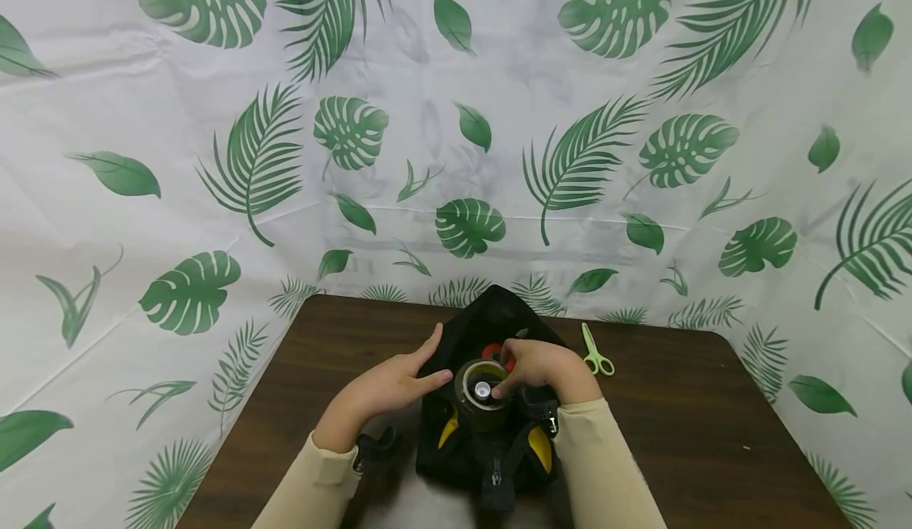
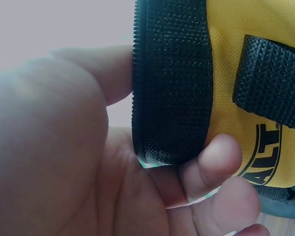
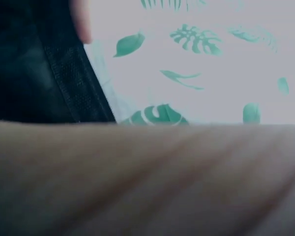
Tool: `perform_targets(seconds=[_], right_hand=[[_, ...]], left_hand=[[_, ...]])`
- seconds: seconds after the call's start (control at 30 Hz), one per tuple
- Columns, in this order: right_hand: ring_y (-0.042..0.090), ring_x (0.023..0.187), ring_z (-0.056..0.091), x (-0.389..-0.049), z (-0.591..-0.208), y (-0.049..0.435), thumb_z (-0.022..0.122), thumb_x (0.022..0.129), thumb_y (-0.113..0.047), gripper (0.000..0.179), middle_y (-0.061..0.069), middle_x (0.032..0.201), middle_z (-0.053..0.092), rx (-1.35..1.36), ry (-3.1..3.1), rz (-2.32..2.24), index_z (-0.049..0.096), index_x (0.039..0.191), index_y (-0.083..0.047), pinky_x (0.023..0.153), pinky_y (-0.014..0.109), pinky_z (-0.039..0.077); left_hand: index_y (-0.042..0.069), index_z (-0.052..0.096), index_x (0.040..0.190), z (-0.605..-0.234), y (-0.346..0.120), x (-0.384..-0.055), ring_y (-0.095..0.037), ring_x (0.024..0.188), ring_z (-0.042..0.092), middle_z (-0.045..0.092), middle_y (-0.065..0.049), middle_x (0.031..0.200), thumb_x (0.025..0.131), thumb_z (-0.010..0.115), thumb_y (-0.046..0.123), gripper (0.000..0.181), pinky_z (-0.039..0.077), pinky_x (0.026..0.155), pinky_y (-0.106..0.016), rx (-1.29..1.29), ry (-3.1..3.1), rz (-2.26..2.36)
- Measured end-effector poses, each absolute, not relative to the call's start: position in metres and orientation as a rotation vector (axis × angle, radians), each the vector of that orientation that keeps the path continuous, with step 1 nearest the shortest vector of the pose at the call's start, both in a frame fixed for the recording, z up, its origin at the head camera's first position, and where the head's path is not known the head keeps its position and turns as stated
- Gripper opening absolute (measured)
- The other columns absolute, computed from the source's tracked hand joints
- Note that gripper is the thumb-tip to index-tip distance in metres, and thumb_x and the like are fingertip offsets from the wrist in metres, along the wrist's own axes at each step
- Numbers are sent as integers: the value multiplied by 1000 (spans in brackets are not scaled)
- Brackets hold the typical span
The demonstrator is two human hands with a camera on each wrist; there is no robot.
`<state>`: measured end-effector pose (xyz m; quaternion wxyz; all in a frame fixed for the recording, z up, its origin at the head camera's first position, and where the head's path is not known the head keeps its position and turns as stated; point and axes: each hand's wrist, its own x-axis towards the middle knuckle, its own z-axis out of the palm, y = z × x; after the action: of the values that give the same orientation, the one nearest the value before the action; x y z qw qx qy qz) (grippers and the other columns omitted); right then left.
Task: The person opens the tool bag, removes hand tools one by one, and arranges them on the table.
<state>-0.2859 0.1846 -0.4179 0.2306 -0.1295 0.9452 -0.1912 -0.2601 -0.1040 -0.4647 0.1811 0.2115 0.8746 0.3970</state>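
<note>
A black and yellow tool bag (image 1: 456, 458) stands with its mouth spread at the front middle of the table. My left hand (image 1: 385, 394) holds the zippered edge (image 2: 172, 83) on its left side. In the left wrist view the thumb goes behind that edge and the fingertips lie on the yellow outside. Over the mouth of the bag, my right hand (image 1: 537, 367) grips a wide olive-brown tape roll (image 1: 469, 414) by its right side, thumb at the core. A small white round thing (image 1: 482, 390) shows within the core. Behind the roll is a red ring-shaped thing (image 1: 490, 351), partly hidden by the fingers.
Light green scissors (image 1: 597, 355) lie on the dark wooden table (image 1: 677, 434), right of the bag. A white leaf-patterned cloth (image 1: 399, 220) hangs behind the table and along its sides. The right wrist view is mostly blocked by skin close to the camera.
</note>
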Motion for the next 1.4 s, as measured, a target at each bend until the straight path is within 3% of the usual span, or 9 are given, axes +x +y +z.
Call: perform_targets(seconds=[0.1,0.3,0.47,0.67,0.87,1.07,1.27,1.4], right_hand=[[23,100,66,-286,-419,185,93,89,-36,53,5,115,71,-351,2597,-509,68,125,-8,94,49,58],[20,77,62,-288,-422,187,88,91,-15,22,3,98,69,-399,2647,-591,72,105,-11,70,37,53],[17,69,68,-289,-420,188,81,96,-10,8,3,95,74,-403,2702,-724,79,104,-11,66,34,57],[19,69,72,-285,-412,194,71,103,-9,11,6,104,75,-415,2726,-864,74,113,-14,66,36,61],[22,72,73,-280,-404,204,68,110,-22,11,12,98,69,-375,2746,-1085,68,121,-19,68,38,64],[22,86,77,-272,-398,222,65,112,-28,23,19,115,69,-402,2757,-1348,73,133,-20,80,37,67],[23,79,78,-265,-391,236,71,109,-38,27,17,106,66,-402,2840,-1538,74,127,-18,76,32,67],[21,79,80,-256,-391,240,80,102,-36,32,16,113,64,-293,2831,-1730,71,122,-12,74,34,67]], left_hand=[[37,1,176,-465,-105,-260,-37,159,45,31,-9,179,109,54,66,90,36,128,-63,593,2470,1123],[35,1,176,-468,-106,-259,-38,159,45,29,-8,179,109,54,65,91,35,129,-63,587,2459,1130],[35,1,176,-469,-107,-258,-38,159,45,29,-9,179,109,54,66,92,35,129,-64,578,2451,1135],[37,1,176,-468,-106,-259,-37,159,44,31,-9,178,109,54,66,90,36,129,-63,587,2451,1137],[36,0,176,-467,-105,-259,-38,159,45,32,-10,178,109,54,66,91,36,128,-63,596,2455,1126],[36,0,176,-467,-105,-259,-39,159,45,31,-11,178,109,53,66,91,36,128,-64,593,2451,1128],[36,1,176,-465,-105,-261,-37,159,45,32,-10,178,109,54,65,90,36,129,-62,606,2465,1127],[36,1,176,-464,-105,-261,-37,157,48,34,-10,177,109,54,65,91,38,128,-62,601,2464,1126]])
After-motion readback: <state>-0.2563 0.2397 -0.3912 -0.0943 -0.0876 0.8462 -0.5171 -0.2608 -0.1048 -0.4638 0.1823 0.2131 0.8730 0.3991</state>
